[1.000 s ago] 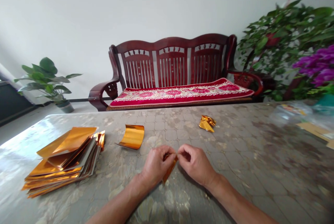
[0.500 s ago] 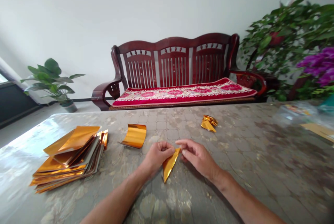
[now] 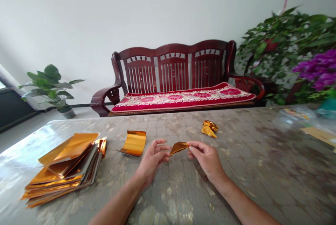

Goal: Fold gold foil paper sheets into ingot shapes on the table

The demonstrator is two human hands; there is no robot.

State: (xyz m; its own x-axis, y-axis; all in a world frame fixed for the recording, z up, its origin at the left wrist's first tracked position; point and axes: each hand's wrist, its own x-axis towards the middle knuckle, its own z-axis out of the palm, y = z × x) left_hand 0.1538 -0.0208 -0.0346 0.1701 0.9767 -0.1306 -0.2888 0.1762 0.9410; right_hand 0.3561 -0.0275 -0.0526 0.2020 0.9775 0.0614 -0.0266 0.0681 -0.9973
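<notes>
Between my hands is a folded piece of gold foil paper [image 3: 179, 147], narrow and pointed, tilted above the table. My right hand [image 3: 206, 156] pinches its right end between thumb and fingers. Beside the left tip, my left hand [image 3: 154, 156] has its fingers apart; whether a fingertip touches the paper I cannot tell. A curved gold sheet [image 3: 134, 142] lies just left of my left hand. Farther back on the right rests a crumpled gold foil piece [image 3: 209, 128].
A stack of gold foil sheets [image 3: 63, 169] sits on the left of the patterned table [image 3: 168, 197]. Clear plastic packaging [image 3: 294, 116] and a tan card [image 3: 319, 135] lie at the far right. Behind the table stands a wooden bench [image 3: 173, 67], with plants on both sides.
The foil paper has turned from pointing down toward me to lying nearly sideways. My left hand has loosened from it and my right hand has taken its end. The view has tilted slightly up.
</notes>
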